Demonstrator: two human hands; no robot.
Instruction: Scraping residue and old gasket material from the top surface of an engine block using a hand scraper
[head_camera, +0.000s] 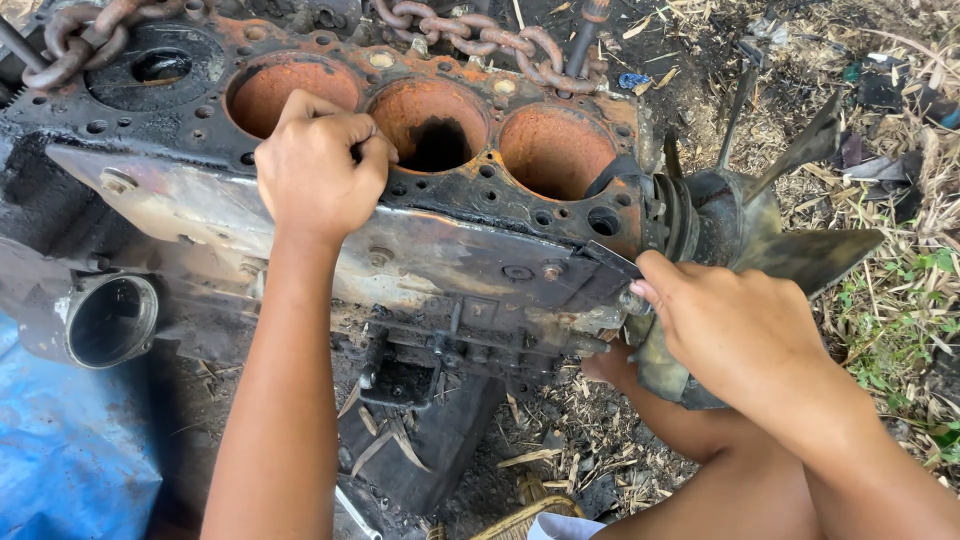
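At the lower left of the frame a blue tarp (60, 450) is cut off by the edge, and just above it a round metal housing (105, 320) opens into a dark hollow whose inside cannot be made out. A rusty chain (80, 35) loops across the upper left and runs out of view at the top. The engine block (450, 250) fills the middle, its left end lost in shadow; its top face carries a dark blackened bore at the left and three rust-orange cylinder bores (555, 150), the middle one showing a black patch at its bottom. The left hand (320, 170) rests on the block's top edge between the first two orange bores, fingers curled closed against the metal; whether they pinch anything is hidden. Below the block, dry straw and dirt leave little open ground. The right hand (725, 320) sits at the block's right end, fingertips closed on a small bolt-like part, partly hidden, just under the fan (790, 240), whose blades reach toward the grassy right edge
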